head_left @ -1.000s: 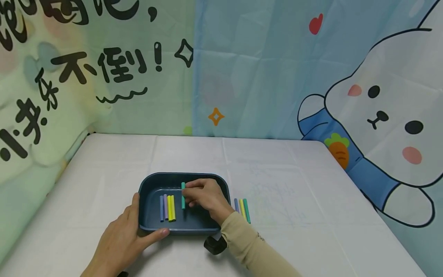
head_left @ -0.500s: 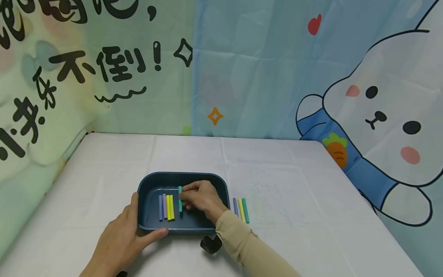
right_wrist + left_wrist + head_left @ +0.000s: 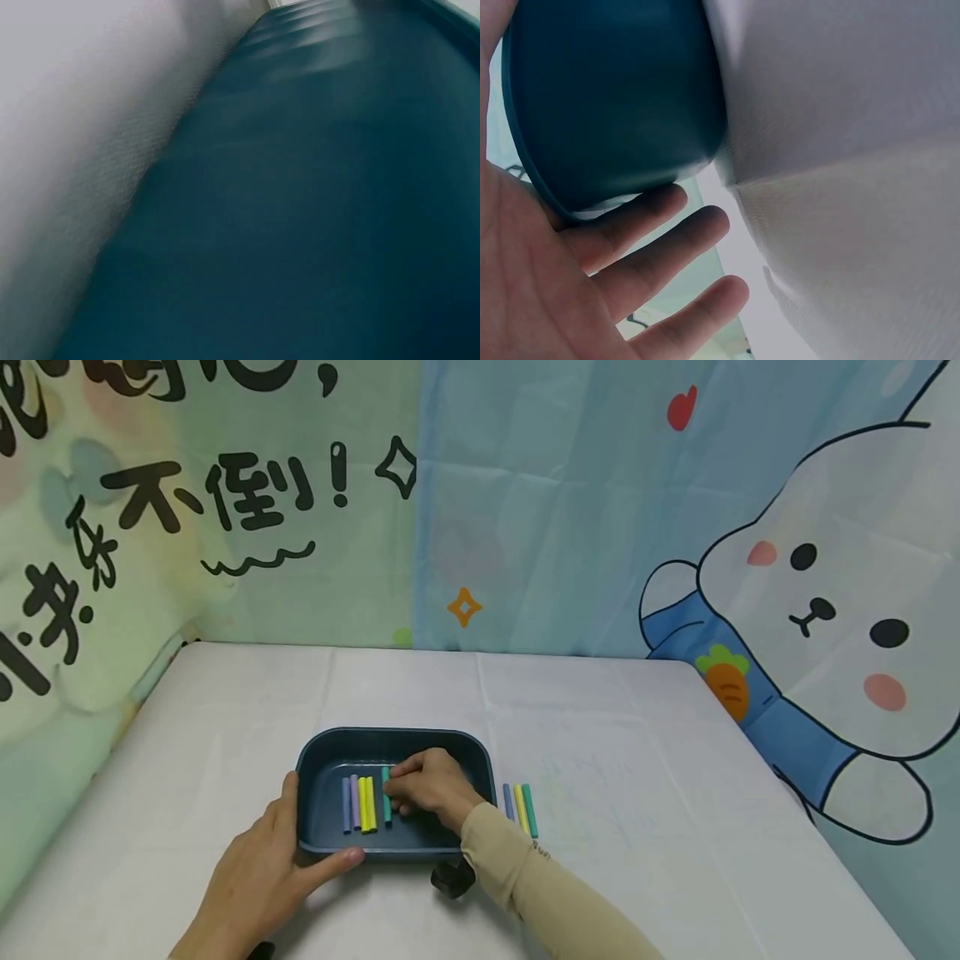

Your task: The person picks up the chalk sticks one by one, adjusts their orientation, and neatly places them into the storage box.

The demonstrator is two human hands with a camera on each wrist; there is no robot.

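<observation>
A dark blue tray (image 3: 420, 842) rests on the white cloth in the head view. My right hand (image 3: 431, 787) reaches over its right side and pinches a green chalk stick (image 3: 387, 814) near the tray floor; contact with the floor cannot be told. Left of it lie a blue chalk stick (image 3: 347, 806), a purple chalk stick (image 3: 356, 802) and two yellow chalk sticks (image 3: 367, 806), side by side. My left hand (image 3: 258, 868) spans the tray's front left corner, thumb at the front rim. In the left wrist view, its straight fingers (image 3: 660, 262) touch or lie close to the tray's outer wall.
On the cloth right of the tray lie a blue chalk stick (image 3: 508, 802), a yellow one (image 3: 521, 810) and a green one (image 3: 530, 812). A black object (image 3: 453, 878) is under the right wrist. The right wrist view shows mostly tray wall (image 3: 285, 225). A printed curtain (image 3: 525, 527) stands behind.
The right hand has moved left and slightly down with the green chalk stick, closer to the row of sticks. The left hand stays at the tray's corner. The head view has shifted slightly.
</observation>
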